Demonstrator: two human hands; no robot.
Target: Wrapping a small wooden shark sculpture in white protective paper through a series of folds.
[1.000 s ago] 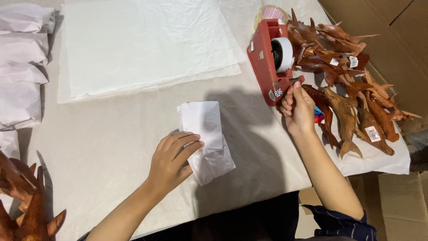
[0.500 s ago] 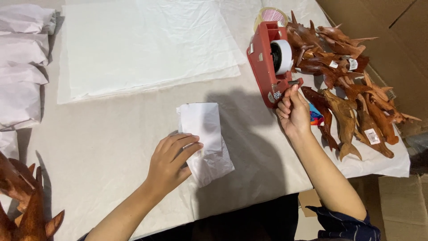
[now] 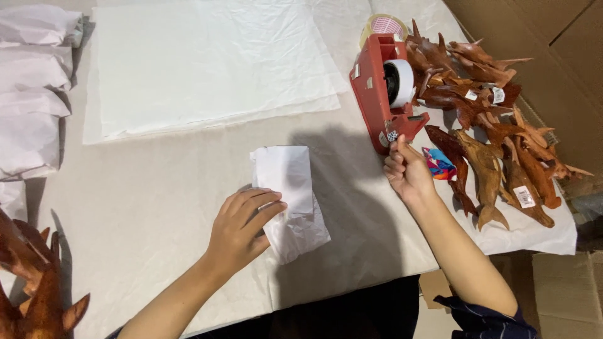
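Observation:
My left hand (image 3: 242, 229) lies flat on a small parcel wrapped in white paper (image 3: 286, 176) and presses it onto the table near the front edge. My right hand (image 3: 407, 172) is at the near end of a red tape dispenser (image 3: 374, 94), fingers pinched at its cutter on the tape end. The dispenser carries a white roll of tape (image 3: 402, 81). The strip of tape itself is too thin to make out.
A stack of white paper sheets (image 3: 201, 63) lies at the back. Several wrapped parcels (image 3: 31, 94) line the left edge. Brown carved wooden fish figures (image 3: 490, 157) are piled at the right, more at bottom left (image 3: 31, 282). Cardboard boxes (image 3: 534, 37) stand beyond the table.
My right hand has drawn a little toward me, away from the dispenser's cutter. My left hand and the parcel have stayed in place.

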